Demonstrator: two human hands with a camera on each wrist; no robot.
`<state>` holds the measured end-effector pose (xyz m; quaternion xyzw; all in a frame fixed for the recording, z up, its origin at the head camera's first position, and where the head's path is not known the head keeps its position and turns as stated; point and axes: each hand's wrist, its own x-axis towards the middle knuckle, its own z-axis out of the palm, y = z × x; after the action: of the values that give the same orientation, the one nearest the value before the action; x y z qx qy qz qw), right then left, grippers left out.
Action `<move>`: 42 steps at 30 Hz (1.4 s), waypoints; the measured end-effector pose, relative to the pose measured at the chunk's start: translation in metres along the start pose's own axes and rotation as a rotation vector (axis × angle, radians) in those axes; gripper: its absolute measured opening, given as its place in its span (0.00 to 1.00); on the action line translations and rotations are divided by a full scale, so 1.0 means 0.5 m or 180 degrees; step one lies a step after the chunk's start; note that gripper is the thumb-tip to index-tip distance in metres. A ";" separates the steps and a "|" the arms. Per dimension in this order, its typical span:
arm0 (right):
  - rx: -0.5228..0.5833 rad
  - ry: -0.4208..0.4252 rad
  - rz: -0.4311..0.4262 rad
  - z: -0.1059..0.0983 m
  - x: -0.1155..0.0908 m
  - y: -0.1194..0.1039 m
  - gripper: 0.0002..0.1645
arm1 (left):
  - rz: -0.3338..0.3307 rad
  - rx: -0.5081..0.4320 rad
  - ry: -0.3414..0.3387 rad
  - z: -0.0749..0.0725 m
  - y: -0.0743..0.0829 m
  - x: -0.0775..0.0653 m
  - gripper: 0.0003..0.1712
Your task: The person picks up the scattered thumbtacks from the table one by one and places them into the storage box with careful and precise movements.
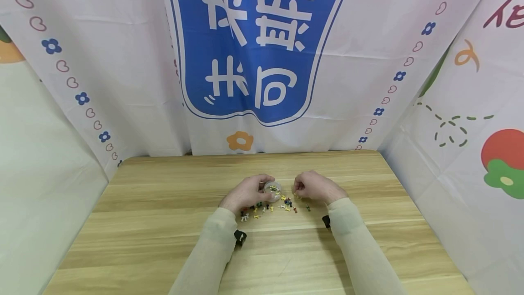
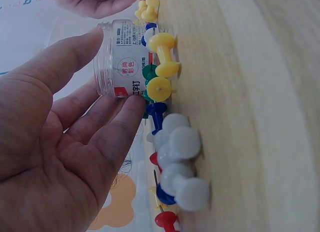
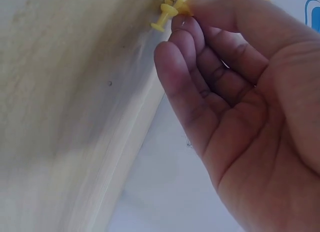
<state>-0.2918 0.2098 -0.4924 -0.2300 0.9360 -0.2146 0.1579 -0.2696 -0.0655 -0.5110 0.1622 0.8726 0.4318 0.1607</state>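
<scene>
My left hand [image 1: 249,193] holds a small clear round jar [image 2: 127,55] upright on the table, thumb on one side and fingers on the other. Several push pins lie inside it, mostly yellow in the head view. To the right of the jar, my right hand [image 1: 316,186] pinches a yellow push pin [image 3: 184,7] between thumb and fingertip, low over the tabletop. Another yellow pin [image 3: 165,17] is right beside those fingertips. Loose white pins [image 2: 184,142], a blue pin [image 2: 156,115] and other coloured ones lie scattered on the near side of the jar.
The wooden table [image 1: 163,240] has its back edge against a printed white curtain [image 1: 143,122]. A green pin [image 1: 308,207] lies a little apart from the others, near my right wrist. Black straps [image 1: 240,238] show at both wrists.
</scene>
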 end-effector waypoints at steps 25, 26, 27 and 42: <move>-0.0095 0.0647 -0.0539 0.003 0.017 -0.055 0.04 | 0.0056 0.0046 -0.0022 -0.002 -0.001 0.000 0.34; -0.0107 0.0659 -0.0580 0.005 0.018 -0.058 0.04 | 0.0056 0.0046 -0.0030 -0.002 -0.001 0.000 0.34; -0.0119 0.0670 -0.0622 0.007 0.018 -0.061 0.04 | 0.0055 0.0047 -0.0035 -0.002 -0.001 0.001 0.34; -0.0093 0.0566 -0.0682 0.029 0.023 -0.072 0.07 | -0.0036 -0.0021 -0.0017 -0.001 0.000 -0.001 0.33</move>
<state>-0.2828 0.1706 -0.4901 -0.3110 0.9194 -0.2361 0.0471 -0.2693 -0.0660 -0.5108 0.1579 0.8716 0.4333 0.1661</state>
